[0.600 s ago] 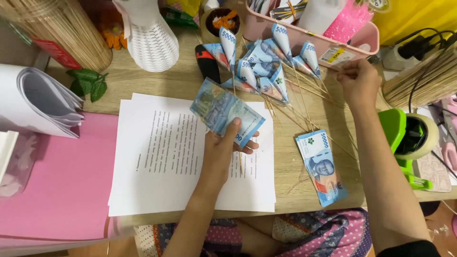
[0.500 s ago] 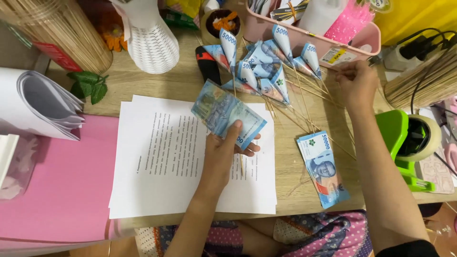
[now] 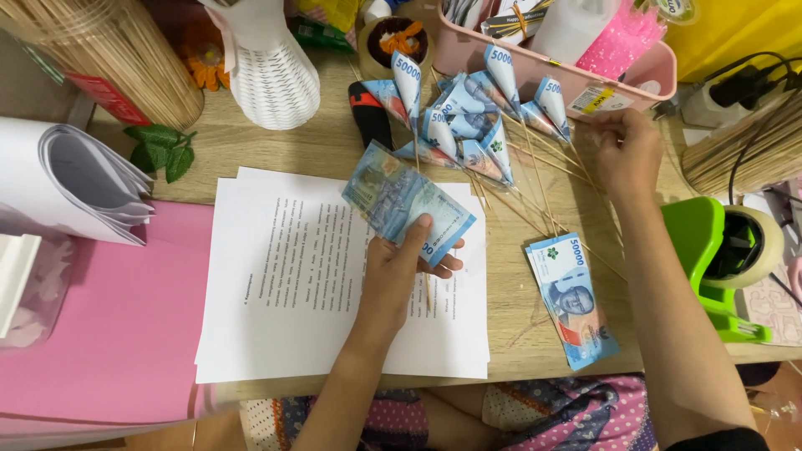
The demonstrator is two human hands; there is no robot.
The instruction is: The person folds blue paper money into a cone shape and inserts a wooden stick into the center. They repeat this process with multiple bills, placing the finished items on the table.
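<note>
L hand [image 3: 399, 271] holds a small stack of blue paper money [image 3: 407, 203], thumb on top & fingers under, pinching it tight. The stack sits just above the white printed sheets [image 3: 292, 284], which lie on the wood table [image 3: 334, 150].

R hand [image 3: 625, 150] reaches up to the thin wood sticks [image 3: 555, 196]; fingers curl in & are pressed together at a stick near the pink tray [image 3: 535, 71]. Can't tell for sure if it grips one.

The sticks fan out across the table w/ blue money cones [image 3: 455, 125] on their tips, bunched just in front of the pink tray. More flat blue bills [image 3: 572, 301] lie on the table near the R arm, apart from both hands.

A green tape holder [image 3: 723, 259] stands at the right edge. A white vase [image 3: 267, 71] & a jar of sticks [image 3: 117, 58] stand at the back left. Pink paper [image 3: 117, 326] lies left of the white sheets, touching them. Green leaves [image 3: 163, 150] lie by the jar.
</note>
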